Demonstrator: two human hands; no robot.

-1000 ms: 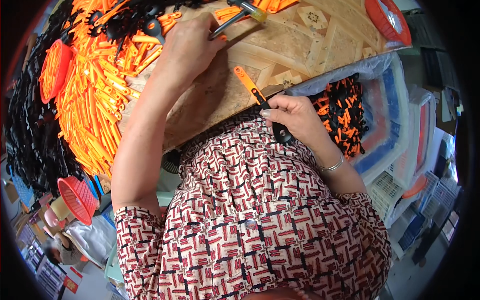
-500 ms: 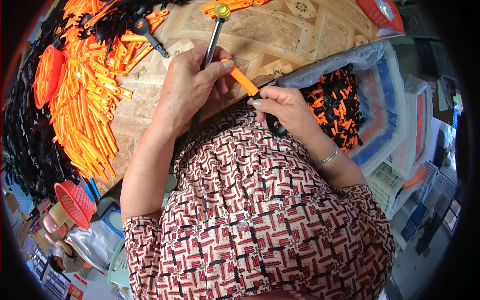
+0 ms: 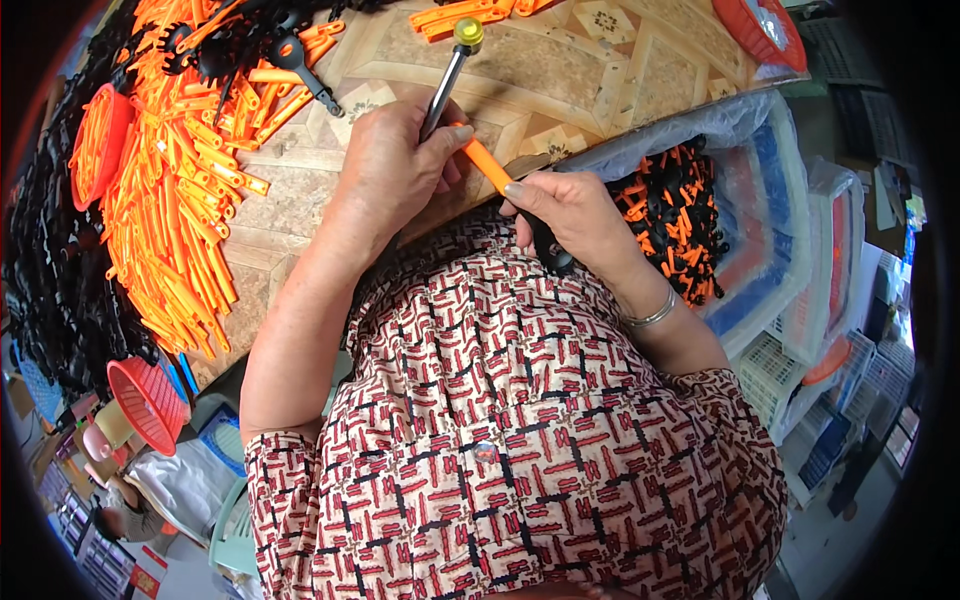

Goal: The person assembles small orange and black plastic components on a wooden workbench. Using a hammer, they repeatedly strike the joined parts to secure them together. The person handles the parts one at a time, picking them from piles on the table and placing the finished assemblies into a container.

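Observation:
My left hand (image 3: 395, 170) is closed round a small mallet with a silver shaft (image 3: 445, 92) and a yellow round head (image 3: 468, 32), which points up and away. Its thumb and fingers also pinch one end of an orange plastic handle (image 3: 484, 163). My right hand (image 3: 575, 215) is closed at the handle's other end, thumb on top, where a black utensil piece (image 3: 548, 245) hangs down below the fingers. The joint between the orange and black parts is covered by my right fingers. Both hands are over the table's near edge, above my lap.
Loose orange handles (image 3: 175, 245) pile up on the table at left, beside heaped black utensil parts (image 3: 55, 280) and a red basket (image 3: 97, 140). At right, a plastic-lined crate (image 3: 765, 220) holds black-and-orange pieces (image 3: 680, 215). Another red basket (image 3: 765, 35) stands far right.
The mallet has tilted slightly to the right with my left hand. My right thumb has slid up onto the orange handle's end, covering the joint.

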